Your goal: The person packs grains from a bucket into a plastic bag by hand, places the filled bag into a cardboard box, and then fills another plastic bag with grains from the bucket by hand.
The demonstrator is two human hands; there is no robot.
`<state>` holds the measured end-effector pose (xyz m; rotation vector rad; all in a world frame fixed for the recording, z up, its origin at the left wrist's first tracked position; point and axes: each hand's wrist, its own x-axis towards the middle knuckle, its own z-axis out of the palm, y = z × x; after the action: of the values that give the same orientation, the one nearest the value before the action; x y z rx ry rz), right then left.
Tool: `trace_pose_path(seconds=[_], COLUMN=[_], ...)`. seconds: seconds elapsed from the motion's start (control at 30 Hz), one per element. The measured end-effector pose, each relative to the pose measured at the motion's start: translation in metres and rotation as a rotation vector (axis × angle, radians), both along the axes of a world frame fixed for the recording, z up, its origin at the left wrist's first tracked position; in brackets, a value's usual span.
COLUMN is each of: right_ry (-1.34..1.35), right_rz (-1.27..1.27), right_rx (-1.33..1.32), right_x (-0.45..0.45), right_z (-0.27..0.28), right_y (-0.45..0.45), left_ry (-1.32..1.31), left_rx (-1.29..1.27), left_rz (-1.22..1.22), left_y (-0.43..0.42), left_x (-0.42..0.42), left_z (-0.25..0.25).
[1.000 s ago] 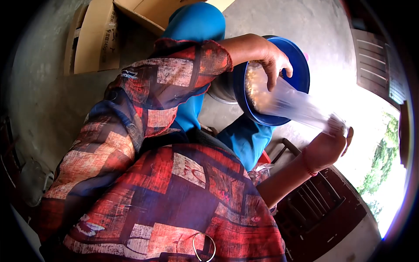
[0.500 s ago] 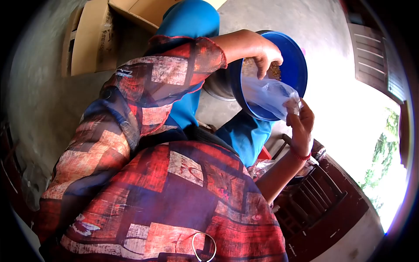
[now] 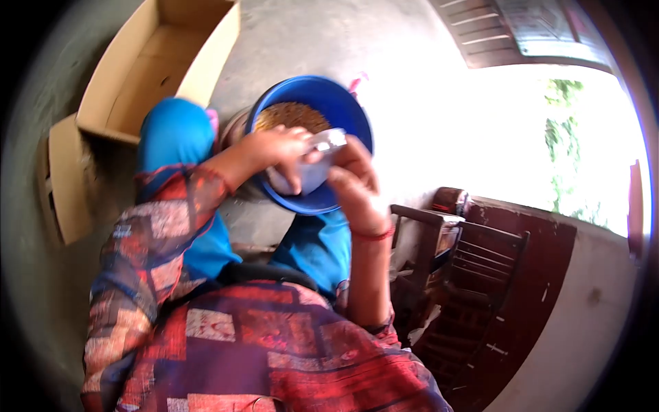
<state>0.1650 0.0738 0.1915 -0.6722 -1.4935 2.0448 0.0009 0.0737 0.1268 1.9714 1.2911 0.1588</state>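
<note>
A blue bucket [image 3: 353, 117] stands between the knees, with yellow-brown grains or kernels [image 3: 292, 115] inside. Over its near side is a clear plastic bag [image 3: 312, 176], slightly blurred. From the left, my left hand [image 3: 280, 150] reaches over the rim, its fingers curled on the bag and its thumb pointing down. My right hand [image 3: 358, 189], with a red band at the wrist, pinches the bunched top of the bag between thumb and fingers, close to the left fingertips.
An open cardboard box [image 3: 147, 65] lies on the floor at the upper left. Dark wooden furniture [image 3: 480, 254] stands at the right beside a red-and-white wall [image 3: 549, 275]. A slatted panel [image 3: 473, 27] is at the upper right.
The view has shifted, putting the bucket further left. My right hand has come in close to my left hand, and the bag, earlier stretched out, is now gathered between them.
</note>
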Motion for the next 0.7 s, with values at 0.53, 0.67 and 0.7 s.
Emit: trace_pose_path(seconds=[0.53,0.67,0.7], right_ry=[-0.039,-0.546,-0.533], right_rz=[-0.593,-0.728,-0.756], right_rx=[0.101,0.444,0.478], right_x=[0.046,0.101,0.100], right_z=[-0.053,-0.143,-0.141], right_y=[0.032,0.046,0.040], left_ry=[-0.554,-0.656,-0.585], left_rx=[-0.372,-0.406,-0.354], left_rz=[-0.053,0.027,0.012], left_y=[0.014,0.019,0.019], left_x=[0.028,0.024,0.023], left_z=[-0.034,-0.054,-0.051])
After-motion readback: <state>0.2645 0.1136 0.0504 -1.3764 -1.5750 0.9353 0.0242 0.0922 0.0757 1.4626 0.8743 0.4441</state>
